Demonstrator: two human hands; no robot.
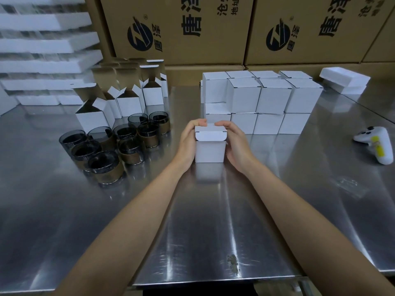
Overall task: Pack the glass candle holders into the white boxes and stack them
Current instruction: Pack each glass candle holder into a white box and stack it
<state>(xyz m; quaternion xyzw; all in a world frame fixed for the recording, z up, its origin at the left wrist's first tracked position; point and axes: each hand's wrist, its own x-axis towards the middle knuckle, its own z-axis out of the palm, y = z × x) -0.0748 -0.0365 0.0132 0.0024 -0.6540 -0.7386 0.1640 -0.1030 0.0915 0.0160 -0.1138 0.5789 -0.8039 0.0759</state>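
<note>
Left hand [189, 142]: gripping the left side of the small white cardboard box [210, 149], fingers curling together over its top rear edge, fingertips [202, 123] pressing on the lid.
Right hand [236, 144]: gripping the box's right side, fingers curling close together, tips resting on the lid's rear edge.
Held box: standing upright on the shiny steel table [213, 221], centre, lid folded down, just in front of the stack.
Contents: box closed, cannot tell what is inside.
Stack of closed white boxes [273, 97]: standing two layers high behind and right of the hands.
Smoked-glass candle holders with brown bands [104, 167]: clustering left of the left hand, crowding close together.
Open white boxes with raised flaps [94, 116]: standing just behind the holders.
White handheld controller with yellow sticker [376, 144]: lying at the far right, well apart.
Brown printed cartons [181, 28]: lining the back.
White foam trays [42, 43]: piling up at rear left.
</note>
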